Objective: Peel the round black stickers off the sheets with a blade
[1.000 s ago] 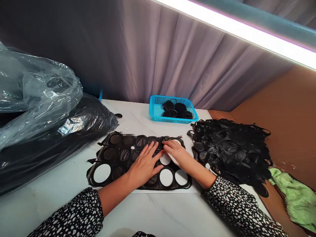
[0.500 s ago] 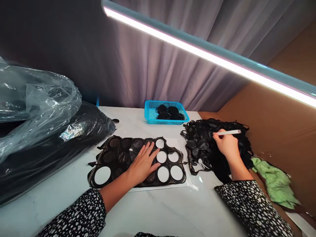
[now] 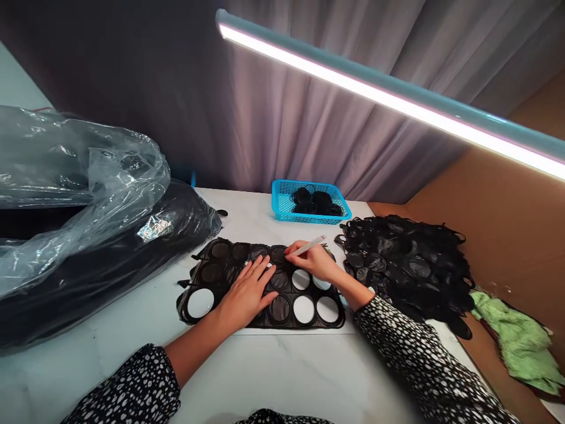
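Observation:
A black sheet with rows of round outlines (image 3: 279, 309) lies on a white backing on the table. Several of its circles are open and show white. My left hand (image 3: 247, 294) rests flat on the middle of the sheet, fingers spread. Over the sheet's upper right part, my right hand (image 3: 311, 259) pinches a slim white pen-like tool (image 3: 309, 245), its lower end by a round in the top row. Fingers and palm hide some of the rounds. To the right lies a tangled heap of black cut pieces (image 3: 410, 265).
Behind the sheet stands a blue basket (image 3: 279, 203) holding black rounds. A large plastic bag of black material (image 3: 132, 253) fills the left side. A green cloth (image 3: 516, 335) lies far right. A lit tube lamp (image 3: 375, 88) hangs overhead.
My right hand has moved left with the pen-like tool, from over the black heap to the sheet. My left hand stays on the sheet, and the view has shifted slightly.

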### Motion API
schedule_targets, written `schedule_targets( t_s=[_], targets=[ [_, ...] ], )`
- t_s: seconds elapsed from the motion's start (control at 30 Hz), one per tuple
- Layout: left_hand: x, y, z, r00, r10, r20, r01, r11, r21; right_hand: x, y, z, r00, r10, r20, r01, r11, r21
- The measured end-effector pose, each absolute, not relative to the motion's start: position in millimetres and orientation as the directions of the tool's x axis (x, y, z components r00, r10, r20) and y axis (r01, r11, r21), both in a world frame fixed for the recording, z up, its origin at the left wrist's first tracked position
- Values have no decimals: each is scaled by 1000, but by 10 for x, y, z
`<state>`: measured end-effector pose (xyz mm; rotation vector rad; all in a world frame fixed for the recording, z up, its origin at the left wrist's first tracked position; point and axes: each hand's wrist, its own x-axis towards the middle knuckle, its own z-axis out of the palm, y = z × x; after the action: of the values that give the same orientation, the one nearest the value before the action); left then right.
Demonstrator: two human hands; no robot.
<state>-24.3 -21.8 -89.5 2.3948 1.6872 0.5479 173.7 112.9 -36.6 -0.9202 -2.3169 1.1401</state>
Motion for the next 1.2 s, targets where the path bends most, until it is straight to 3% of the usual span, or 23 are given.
schedule_targets(
  t_s=[0.17, 0.6, 0.67, 0.77, 0.83, 0.93, 1.0, 1.07, 1.2],
  targets=[
    [-236, -240, -865, 283, 943, 174, 877, -328, 351, 1554, 1208, -631, -753, 658, 9, 374, 439, -817],
    [-232, -246, -851, 271, 947, 174, 865, -318, 388, 1581, 1225, -574, -785, 619, -39, 404, 464, -788],
    [-233, -245, -849, 275, 946, 171, 867, -321, 381, 1552, 1158, -558, -839, 545, 15, 369, 588, -720],
    [-232, -248, -847, 279, 946, 164, 871, -321, 373, 1533, 1103, -530, -906, 417, 68, 337, 810, -480],
    [-230, -250, -850, 273, 948, 162, 871, -315, 377, 1573, 1178, -498, -870, 478, 121, 416, 844, -339],
    [-231, -247, -854, 270, 950, 157, 875, -310, 372, 1711, 1422, -410, -627, 716, 307, 664, 697, -270],
    [-237, -242, -839, 281, 947, 158, 876, -320, 360, 1804, 1541, -338, -464, 796, 389, 758, 584, -290],
    [-248, -254, -799, 287, 940, 185, 876, -336, 345, 1852, 1527, -284, -427, 818, 384, 742, 560, -368],
    [-280, -383, -700, 322, 913, 250, 854, -394, 341, 1812, 1131, -301, -638, 752, 166, 494, 565, -661]
  ],
)
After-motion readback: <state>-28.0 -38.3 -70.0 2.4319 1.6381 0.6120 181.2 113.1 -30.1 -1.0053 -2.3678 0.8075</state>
